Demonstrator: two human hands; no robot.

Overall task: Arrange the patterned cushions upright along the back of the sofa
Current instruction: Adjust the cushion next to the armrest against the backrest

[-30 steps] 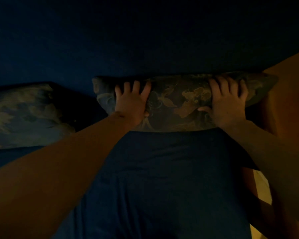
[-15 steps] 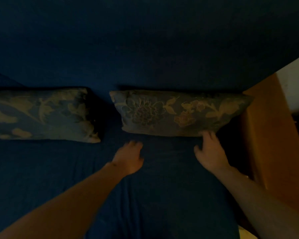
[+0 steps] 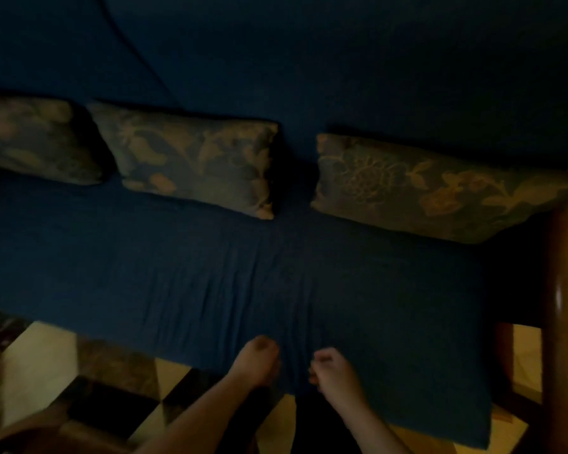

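Dim light covered the scene, with pale and dark floor tiles (image 3: 40,362) visible nearest the viewer, in front of the sofa seat (image 3: 145,263). Taking that blue seat as the landmark: at its front edge, near the middle, the left hand (image 3: 258,362) and the right hand (image 3: 336,375) hovered side by side, a small gap between them. Both were loosely curled with fingers drawn in, gripping nothing and well apart from every cushion. A wooden frame post (image 3: 564,306) stood at the seat's right end. Creases ran across the seat cover from the hands toward the rear. At the back of the seat, against the blue backrest (image 3: 341,67), three patterned cushions stood in a row: the left cushion (image 3: 36,139), partly cut off by the picture edge; the middle cushion (image 3: 197,158), just beside it; and the right cushion (image 3: 440,188), separated from the middle one by a clear gap and reaching the seat's right end. All three appeared to lean on the backrest, though the steep downward view made their tilt hard to judge. By this evidence the arrangement was largely done; possibly only closing the gap or straightening remained, and any cushions beyond the left edge could not be assessed.
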